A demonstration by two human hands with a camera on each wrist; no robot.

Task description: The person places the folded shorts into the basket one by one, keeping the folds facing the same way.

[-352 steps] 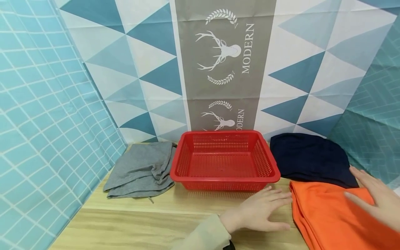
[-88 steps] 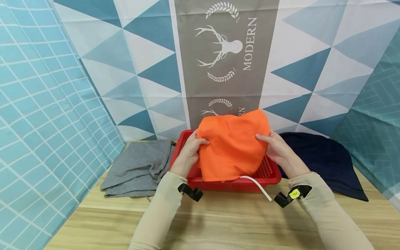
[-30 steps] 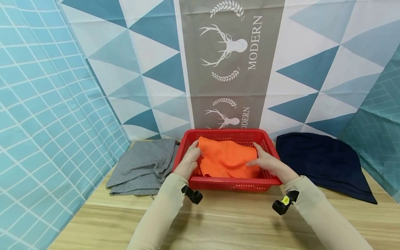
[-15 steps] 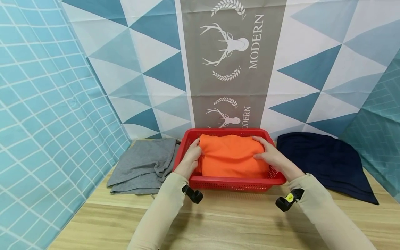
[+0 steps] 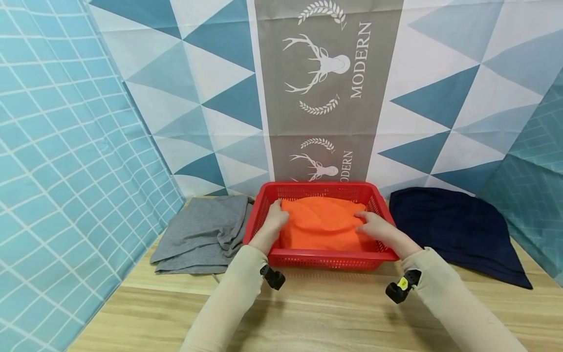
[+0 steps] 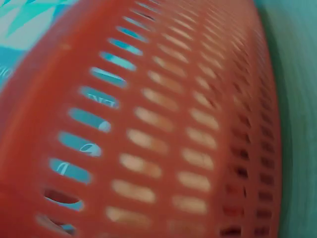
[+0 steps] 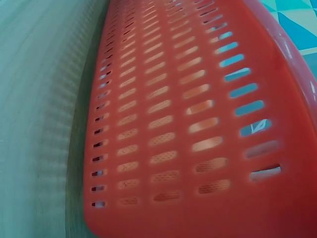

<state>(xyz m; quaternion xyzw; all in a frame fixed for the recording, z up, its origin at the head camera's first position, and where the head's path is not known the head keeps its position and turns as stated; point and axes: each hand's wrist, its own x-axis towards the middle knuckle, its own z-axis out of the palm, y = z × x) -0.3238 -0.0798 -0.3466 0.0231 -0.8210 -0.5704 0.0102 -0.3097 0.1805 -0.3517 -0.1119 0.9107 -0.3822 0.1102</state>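
A folded orange garment (image 5: 323, 225) lies inside the red perforated basket (image 5: 334, 256), its top slightly wrinkled. My left hand (image 5: 273, 220) reaches over the front rim and holds the garment's left edge, thumb on top of the cloth. At the opposite side, my right hand (image 5: 377, 227) grips the right edge with thumb and fingers; part of its fingers is hidden in the cloth. Both wrist views are filled by the outside of the basket's slotted wall (image 6: 173, 124), and bits of orange show through the slots of the basket (image 7: 163, 114) in the right one.
A folded grey garment (image 5: 202, 234) lies on the wooden table (image 5: 325, 313) left of the basket. A dark navy garment (image 5: 453, 234) lies to its right. Behind stands a patterned backdrop (image 5: 325, 98), with a blue tile-print sheet (image 5: 79, 146) on the left.
The orange garment went from the right of the table into the basket. In the last second its right side was spread outward, then the cloth sank lower between both hands.
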